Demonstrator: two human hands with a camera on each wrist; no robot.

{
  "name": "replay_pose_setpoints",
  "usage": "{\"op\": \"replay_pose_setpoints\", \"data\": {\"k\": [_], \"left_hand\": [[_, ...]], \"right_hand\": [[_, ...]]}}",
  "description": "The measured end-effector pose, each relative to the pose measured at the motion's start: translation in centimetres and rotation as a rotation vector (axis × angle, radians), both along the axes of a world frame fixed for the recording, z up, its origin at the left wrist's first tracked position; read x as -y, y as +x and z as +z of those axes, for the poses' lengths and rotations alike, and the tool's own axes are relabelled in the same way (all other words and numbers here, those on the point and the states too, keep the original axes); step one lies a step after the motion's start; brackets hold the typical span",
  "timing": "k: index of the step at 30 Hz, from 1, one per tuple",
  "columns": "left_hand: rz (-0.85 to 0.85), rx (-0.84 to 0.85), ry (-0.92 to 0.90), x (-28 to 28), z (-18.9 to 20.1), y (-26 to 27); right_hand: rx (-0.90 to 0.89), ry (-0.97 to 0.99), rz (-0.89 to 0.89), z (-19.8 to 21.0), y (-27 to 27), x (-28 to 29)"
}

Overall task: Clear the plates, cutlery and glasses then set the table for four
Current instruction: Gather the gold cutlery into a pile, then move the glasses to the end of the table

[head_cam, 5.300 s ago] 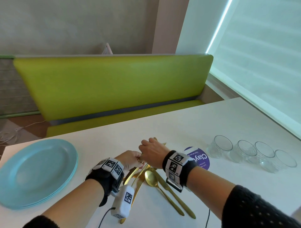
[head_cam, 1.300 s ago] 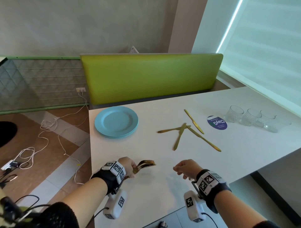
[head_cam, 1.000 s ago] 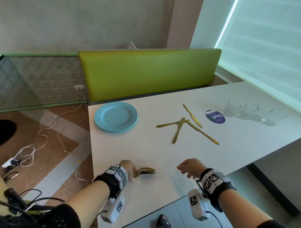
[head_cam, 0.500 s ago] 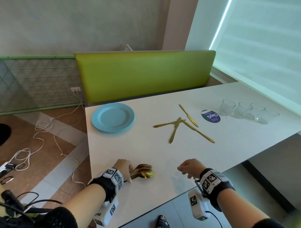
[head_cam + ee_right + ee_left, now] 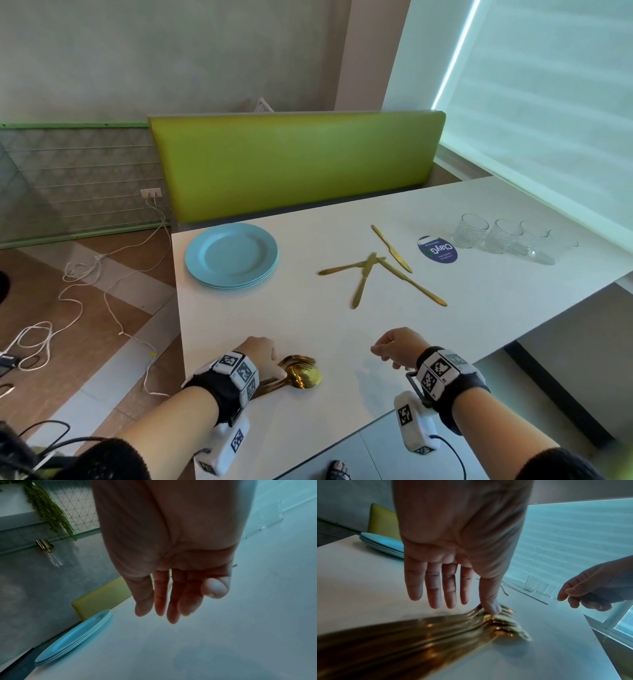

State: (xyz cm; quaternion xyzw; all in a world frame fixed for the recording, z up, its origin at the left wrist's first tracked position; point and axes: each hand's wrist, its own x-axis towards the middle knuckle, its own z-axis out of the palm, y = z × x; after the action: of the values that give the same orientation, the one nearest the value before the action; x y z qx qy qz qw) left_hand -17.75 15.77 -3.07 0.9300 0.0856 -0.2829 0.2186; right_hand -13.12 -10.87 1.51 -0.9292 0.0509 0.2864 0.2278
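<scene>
A bundle of gold forks and spoons [image 5: 298, 374] lies on the white table [image 5: 308, 329] near its front left edge. My left hand [image 5: 265, 354] is over the handles with straight fingers; in the left wrist view my left hand [image 5: 465, 605] has only its thumb tip touching the forks and spoons [image 5: 496, 623]. My right hand [image 5: 394, 346] hovers to the right, loosely curled and holding nothing. Several gold knives [image 5: 380, 270] lie crossed mid-table. A stack of blue plates [image 5: 231, 255] sits far left. Several glasses [image 5: 507, 236] stand in a row far right.
A purple round sticker [image 5: 438, 249] lies between knives and glasses. A green bench back [image 5: 294, 164] runs behind the table. White cables [image 5: 85, 298] trail over the floor at left. The table's near edge runs diagonally just below my wrists.
My left hand has lowered the fork and spoon bundle onto the table and straightened its fingers off it. The right hand has barely moved.
</scene>
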Motion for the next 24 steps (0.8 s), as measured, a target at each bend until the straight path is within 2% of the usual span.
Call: {"op": "replay_pose_setpoints", "data": {"k": [5, 12, 17, 24], "left_hand": [[-0.025, 0.063, -0.049, 1.4, 2.9, 3.1], [-0.107, 0.171, -0.216, 7.6, 7.9, 10.8], [-0.108, 0.221, -0.329, 13.2, 9.9, 18.3], [0.028, 0.246, -0.471, 21.0, 10.1, 29.3]], "right_hand": [[0.039, -0.017, 0.009, 1.8, 1.7, 1.3], [0.102, -0.008, -0.079, 3.6, 7.5, 6.2], [0.127, -0.004, -0.199, 3.2, 14.0, 11.8], [0.153, 0.011, -0.441, 1.1, 26.0, 21.3]]}}
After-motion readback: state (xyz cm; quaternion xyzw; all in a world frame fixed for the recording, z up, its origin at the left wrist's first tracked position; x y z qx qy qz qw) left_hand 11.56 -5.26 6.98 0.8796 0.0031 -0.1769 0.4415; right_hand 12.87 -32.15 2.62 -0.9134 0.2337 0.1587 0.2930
